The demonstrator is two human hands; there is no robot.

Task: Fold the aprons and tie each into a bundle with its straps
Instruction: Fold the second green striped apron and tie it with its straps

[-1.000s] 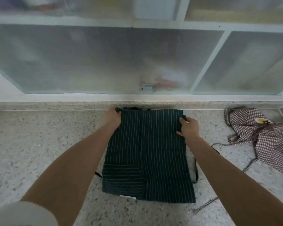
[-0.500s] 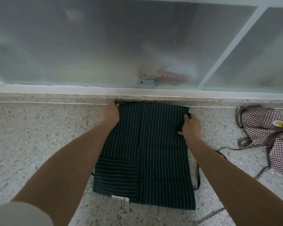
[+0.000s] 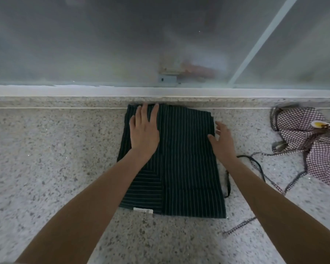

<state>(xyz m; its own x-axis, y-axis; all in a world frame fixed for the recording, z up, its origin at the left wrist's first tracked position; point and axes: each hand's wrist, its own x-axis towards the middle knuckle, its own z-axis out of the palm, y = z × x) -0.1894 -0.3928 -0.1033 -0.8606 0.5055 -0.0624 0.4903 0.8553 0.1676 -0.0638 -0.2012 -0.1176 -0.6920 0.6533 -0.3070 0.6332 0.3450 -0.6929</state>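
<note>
A dark green pinstriped apron [image 3: 185,168] lies folded into a tall rectangle on the speckled stone counter [image 3: 46,159], its far edge near the window sill. My left hand [image 3: 144,132] lies flat on its upper left part, fingers straight. My right hand [image 3: 222,140] hovers open at the apron's right edge, fingers spread, thumb touching the cloth. A dark strap [image 3: 228,184] loops out from under the right side. A white label [image 3: 143,210] shows at the near edge.
A crumpled purple-and-white checked apron [image 3: 312,141] with a yellow patch lies at the far right, its checked straps [image 3: 242,224] trailing toward the near edge. Frosted window panes [image 3: 103,44] and a white sill [image 3: 84,91] close off the back.
Both hands have let go of the apron's far corners. The left hand now lies flat on the cloth; the right hand has drawn back, open, to the right edge.
</note>
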